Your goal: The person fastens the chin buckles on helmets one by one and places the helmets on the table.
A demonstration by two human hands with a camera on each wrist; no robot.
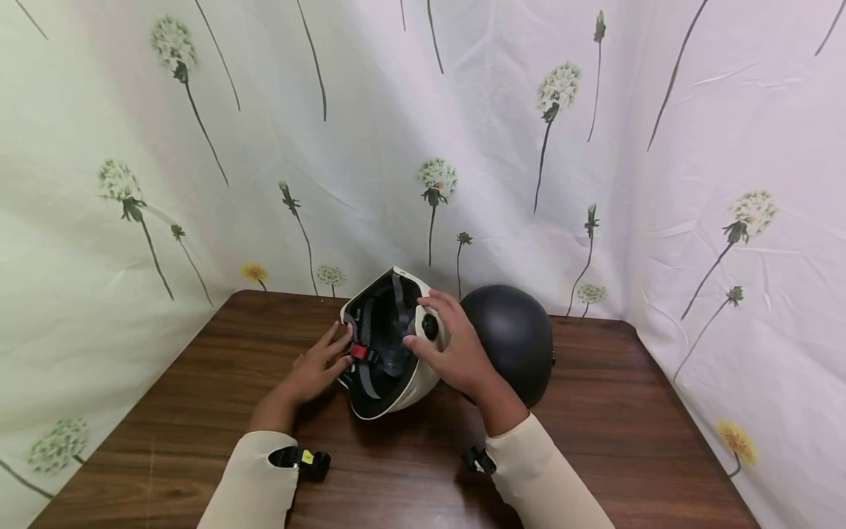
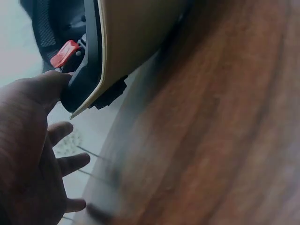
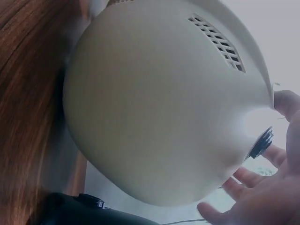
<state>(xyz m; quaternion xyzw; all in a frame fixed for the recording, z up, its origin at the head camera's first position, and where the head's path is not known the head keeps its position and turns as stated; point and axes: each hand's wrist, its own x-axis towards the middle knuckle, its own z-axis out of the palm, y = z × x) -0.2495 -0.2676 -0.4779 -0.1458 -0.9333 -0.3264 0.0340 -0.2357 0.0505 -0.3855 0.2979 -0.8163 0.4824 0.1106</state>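
Note:
A white helmet [image 1: 423, 389] stands tilted on the table, its black-lined hollow facing up and to the left. Inside it are grey straps and a red buckle [image 1: 359, 351]. My left hand [image 1: 320, 367] holds the left rim near the buckle; in the left wrist view its thumb goes over the rim and other fingers spread below. My right hand [image 1: 459, 349] grips the opposite side, thumb at the inner edge and fingers around the outside, near a round black knob [image 1: 430, 327]. The right wrist view shows the smooth shell with a vent grille [image 3: 219, 42].
A matte black helmet [image 1: 515, 338] sits dome up just right of the white one, partly behind my right hand. Both are on a brown wooden table [image 1: 198, 397]. A white curtain with dandelion prints [image 1: 370, 162] hangs behind the table and along its sides.

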